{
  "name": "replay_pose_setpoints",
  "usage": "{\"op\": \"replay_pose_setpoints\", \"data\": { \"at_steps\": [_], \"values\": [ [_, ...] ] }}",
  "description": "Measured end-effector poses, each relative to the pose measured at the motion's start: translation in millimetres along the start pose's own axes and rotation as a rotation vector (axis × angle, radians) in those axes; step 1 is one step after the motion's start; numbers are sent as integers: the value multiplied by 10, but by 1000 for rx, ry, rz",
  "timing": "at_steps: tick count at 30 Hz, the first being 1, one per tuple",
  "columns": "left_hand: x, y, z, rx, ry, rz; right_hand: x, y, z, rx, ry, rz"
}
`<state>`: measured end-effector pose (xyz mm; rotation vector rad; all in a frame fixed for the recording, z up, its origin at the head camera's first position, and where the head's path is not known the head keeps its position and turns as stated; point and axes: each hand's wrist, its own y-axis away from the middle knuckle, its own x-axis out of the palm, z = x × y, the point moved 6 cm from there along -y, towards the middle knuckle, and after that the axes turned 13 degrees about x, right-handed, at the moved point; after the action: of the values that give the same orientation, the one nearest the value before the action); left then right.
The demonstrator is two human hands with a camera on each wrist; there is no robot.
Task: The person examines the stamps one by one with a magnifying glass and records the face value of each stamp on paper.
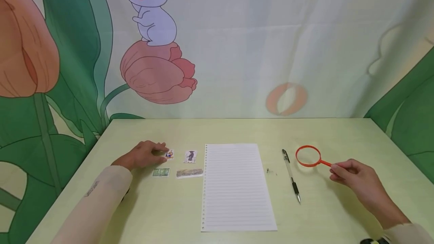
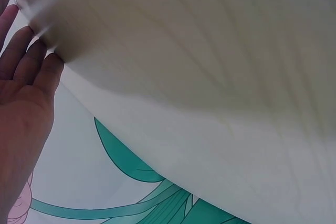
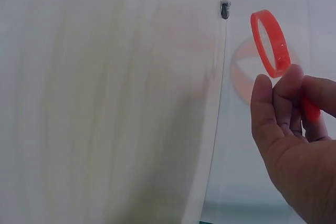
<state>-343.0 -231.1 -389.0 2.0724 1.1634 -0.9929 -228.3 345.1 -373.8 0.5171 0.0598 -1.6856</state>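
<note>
My right hand (image 1: 356, 180) grips the handle of a red-rimmed magnifying glass (image 1: 307, 156), its lens held out to the left over the table. In the right wrist view the red rim (image 3: 270, 43) rises above the pinching fingers. My left hand (image 1: 145, 154) is at a small colourful stamp (image 1: 170, 154), thumb and forefinger spread at its left side. The left wrist view shows fairly straight fingers (image 2: 23, 59) at the tabletop; the stamp is not discernible there. Nearby lie a stamp with a dark figure (image 1: 190, 156), a green stamp (image 1: 161, 172) and a long brownish stamp (image 1: 189, 173).
A lined sheet of paper (image 1: 237, 187) with punched holes lies mid-table. To its right is a clear pen with black grip (image 1: 291, 176), and a tiny dark item (image 1: 268, 170) sits between them. A printed curtain (image 1: 230, 48) hangs behind the table (image 1: 162, 214).
</note>
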Motion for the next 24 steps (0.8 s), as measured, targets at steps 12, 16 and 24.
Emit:
{"op": "replay_pose_setpoints", "data": {
  "at_steps": [12, 16, 24],
  "values": [
    [-6, 36, 29, -37, 2, 2, -45, -37, -116, 81, 11, 6],
    [-21, 54, 35, -30, 5, -5, -41, -85, -140, 124, 10, 14],
    [-21, 67, 60, -27, 10, -6, -28, -142, -185, 238, 154, 8]
  ]
}}
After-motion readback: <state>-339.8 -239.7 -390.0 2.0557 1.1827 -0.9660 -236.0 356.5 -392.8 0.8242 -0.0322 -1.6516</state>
